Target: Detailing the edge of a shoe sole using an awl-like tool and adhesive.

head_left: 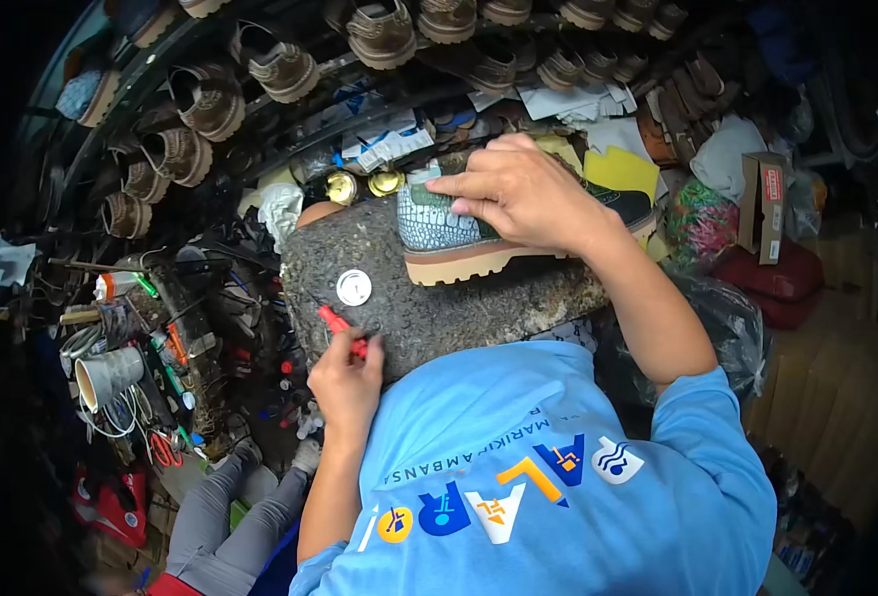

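Left hand (345,382) pinched our red tool (342,328) lower-left; right hand (518,194) pressed flat on shoe (459,238). Loose hold risked slipping.

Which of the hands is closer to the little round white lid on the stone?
Left. The left hand, gripping a red tool, sits just below the round white lid. The right hand rests farther off to the right, on top of the shoe.

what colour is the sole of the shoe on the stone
Tan, under a scaly grey-green upper; the shoe shows best in the head view.
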The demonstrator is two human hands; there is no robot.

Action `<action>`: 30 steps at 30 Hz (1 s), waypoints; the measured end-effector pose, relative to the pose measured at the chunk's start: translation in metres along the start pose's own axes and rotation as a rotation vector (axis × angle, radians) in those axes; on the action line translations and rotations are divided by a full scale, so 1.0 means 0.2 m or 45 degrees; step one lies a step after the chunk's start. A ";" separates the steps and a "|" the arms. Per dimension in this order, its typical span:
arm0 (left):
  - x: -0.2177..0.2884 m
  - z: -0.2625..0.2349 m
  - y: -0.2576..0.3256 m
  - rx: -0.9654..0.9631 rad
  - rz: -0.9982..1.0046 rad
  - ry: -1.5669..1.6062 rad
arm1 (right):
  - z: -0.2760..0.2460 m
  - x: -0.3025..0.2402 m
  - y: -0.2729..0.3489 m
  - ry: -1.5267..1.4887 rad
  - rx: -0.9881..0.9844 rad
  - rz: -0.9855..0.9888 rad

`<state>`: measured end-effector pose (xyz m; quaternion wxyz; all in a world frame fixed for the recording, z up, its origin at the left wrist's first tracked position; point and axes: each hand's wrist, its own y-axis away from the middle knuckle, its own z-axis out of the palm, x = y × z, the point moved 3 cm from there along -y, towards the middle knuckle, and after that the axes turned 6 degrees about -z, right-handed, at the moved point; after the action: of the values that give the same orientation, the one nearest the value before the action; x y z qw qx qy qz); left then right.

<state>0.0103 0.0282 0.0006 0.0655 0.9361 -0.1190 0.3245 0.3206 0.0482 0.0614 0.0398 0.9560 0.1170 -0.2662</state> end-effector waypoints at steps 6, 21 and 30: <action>-0.16 -0.22 0.15 0.302 -0.122 0.378 | -0.03 0.04 0.07 0.049 0.277 -0.141; 0.25 -0.23 -0.33 -0.276 -0.099 2.045 | 0.02 -0.02 0.06 -0.097 0.062 -0.052; 0.38 -0.14 -0.56 -0.511 -0.008 2.165 | 0.06 -0.02 0.08 -0.064 0.157 -0.059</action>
<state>0.0808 0.1279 0.0639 0.2965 0.3477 -0.0819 0.8857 0.3162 0.0304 0.0539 -0.0224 0.9467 0.1215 -0.2975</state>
